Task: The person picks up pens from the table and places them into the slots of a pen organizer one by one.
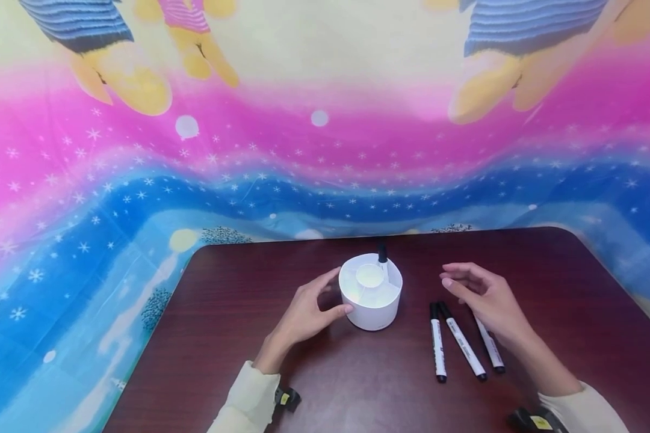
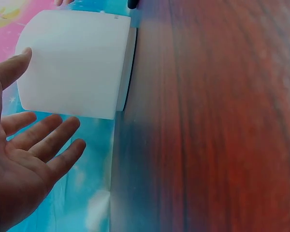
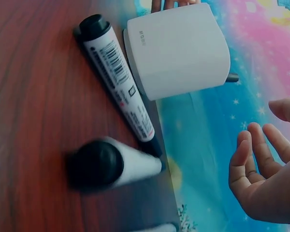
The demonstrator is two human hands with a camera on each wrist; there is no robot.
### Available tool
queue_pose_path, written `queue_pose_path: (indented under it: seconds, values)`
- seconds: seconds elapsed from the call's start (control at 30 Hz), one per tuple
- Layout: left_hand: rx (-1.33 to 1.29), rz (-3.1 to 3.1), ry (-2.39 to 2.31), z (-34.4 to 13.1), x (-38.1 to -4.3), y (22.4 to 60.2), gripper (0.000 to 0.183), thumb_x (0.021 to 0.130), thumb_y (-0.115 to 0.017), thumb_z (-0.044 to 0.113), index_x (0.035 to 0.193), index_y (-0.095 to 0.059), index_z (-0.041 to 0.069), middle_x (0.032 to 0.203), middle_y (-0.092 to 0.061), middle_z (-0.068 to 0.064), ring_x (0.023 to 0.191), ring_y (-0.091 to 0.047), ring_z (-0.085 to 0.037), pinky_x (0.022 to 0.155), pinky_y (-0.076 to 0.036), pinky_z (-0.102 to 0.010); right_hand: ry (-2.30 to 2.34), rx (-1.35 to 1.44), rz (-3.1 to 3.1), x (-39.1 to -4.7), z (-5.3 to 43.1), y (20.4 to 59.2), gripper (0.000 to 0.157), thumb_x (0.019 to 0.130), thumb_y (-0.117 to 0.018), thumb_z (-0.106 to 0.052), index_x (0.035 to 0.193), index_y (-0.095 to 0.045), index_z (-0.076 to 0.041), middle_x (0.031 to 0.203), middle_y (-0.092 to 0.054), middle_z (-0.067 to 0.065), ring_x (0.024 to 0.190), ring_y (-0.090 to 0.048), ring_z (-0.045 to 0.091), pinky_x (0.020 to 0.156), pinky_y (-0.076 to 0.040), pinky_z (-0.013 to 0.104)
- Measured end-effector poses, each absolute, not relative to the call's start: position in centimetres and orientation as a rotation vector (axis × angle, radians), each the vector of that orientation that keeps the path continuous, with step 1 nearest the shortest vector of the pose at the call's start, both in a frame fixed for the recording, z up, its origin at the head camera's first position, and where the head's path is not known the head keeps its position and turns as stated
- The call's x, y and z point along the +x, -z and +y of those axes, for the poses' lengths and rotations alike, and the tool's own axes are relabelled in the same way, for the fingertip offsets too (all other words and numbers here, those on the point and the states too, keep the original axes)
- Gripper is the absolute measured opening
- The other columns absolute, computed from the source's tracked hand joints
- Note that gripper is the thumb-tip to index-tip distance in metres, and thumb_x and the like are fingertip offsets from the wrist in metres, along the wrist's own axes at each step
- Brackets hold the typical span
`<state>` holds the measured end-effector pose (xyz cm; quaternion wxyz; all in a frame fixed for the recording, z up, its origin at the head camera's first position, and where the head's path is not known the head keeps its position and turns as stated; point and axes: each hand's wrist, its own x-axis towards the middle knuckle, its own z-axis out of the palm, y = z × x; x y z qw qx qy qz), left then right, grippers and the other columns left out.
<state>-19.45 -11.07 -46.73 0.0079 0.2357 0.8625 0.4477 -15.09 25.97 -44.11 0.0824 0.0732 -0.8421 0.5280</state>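
A white round pen holder (image 1: 375, 316) with inner compartments stands upright on the table, and one black-capped marker (image 1: 383, 258) stands in its back right part. Beside its left side is my left hand (image 1: 303, 313), thumb right at the front wall, fingers spread and relaxed in the left wrist view. My right hand (image 1: 493, 300) hovers right of the holder with loosely bent fingers and nothing in them. Below and beside it lie three white markers with black caps: a left one (image 1: 438, 349), a middle one (image 1: 464, 347) and a right one (image 1: 490, 346), partly hidden by the hand.
The dark reddish wooden table (image 1: 222, 337) has rounded back corners. Behind it hangs a colourful cloth (image 1: 281, 150) with snowflakes and cartoon figures, close to the table's back edge. Black straps with cameras sit at both wrists, below the cream sleeves (image 1: 246, 400).
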Motion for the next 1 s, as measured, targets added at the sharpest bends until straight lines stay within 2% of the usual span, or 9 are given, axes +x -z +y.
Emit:
queue_pose_path:
  seconds: [0.37, 0.67, 0.87, 1.0]
  values:
    - [0.736, 2.664, -1.443, -11.4, -19.6, 46.5, 0.086, 0.09, -0.09, 0.033, 0.162, -0.048, 0.013, 0.157, -0.06, -0.005, 0.131, -0.071, -0.025, 0.115, -0.057, -0.049, -1.601, 0.143, -2.651, -13.8, 29.7, 44.3, 0.047, 0.111, -0.062, -0.033, 0.149, -0.061, -0.004, 0.119, -0.076, -0.026, 0.1, -0.074, -0.003, 0.077, -0.065, 0.026]
    - [0.744, 2.651, -1.44, -11.4, -19.6, 46.5, 0.085, 0.09, -0.089, 0.036, 0.163, -0.048, 0.017, 0.156, -0.062, -0.004, 0.131, -0.071, -0.023, 0.114, -0.057, -0.048, -1.601, 0.06, -2.718, -12.8, 32.6, 45.4, 0.048, 0.11, -0.064, -0.03, 0.15, -0.06, -0.004, 0.116, -0.077, -0.023, 0.099, -0.074, -0.002, 0.076, -0.064, 0.027]
    - [0.759, 2.641, -1.453, -11.5, -19.7, 46.7, 0.082, 0.09, -0.089, 0.038, 0.161, -0.05, 0.024, 0.153, -0.064, 0.0, 0.13, -0.071, -0.022, 0.112, -0.059, -0.045, -1.582, 0.023, -2.748, -12.3, 33.8, 45.8, 0.049, 0.11, -0.064, -0.03, 0.151, -0.059, -0.003, 0.114, -0.077, -0.024, 0.099, -0.073, -0.003, 0.076, -0.066, 0.03]
    - [0.747, 2.63, -1.482, -11.6, -19.8, 46.7, 0.082, 0.09, -0.09, 0.034, 0.16, -0.052, 0.019, 0.148, -0.067, -0.003, 0.128, -0.072, -0.02, 0.111, -0.06, -0.043, -1.578, 0.011, -2.759, -12.1, 34.2, 45.8, 0.05, 0.11, -0.064, -0.03, 0.151, -0.058, -0.003, 0.112, -0.077, -0.024, 0.098, -0.073, -0.001, 0.075, -0.065, 0.03]
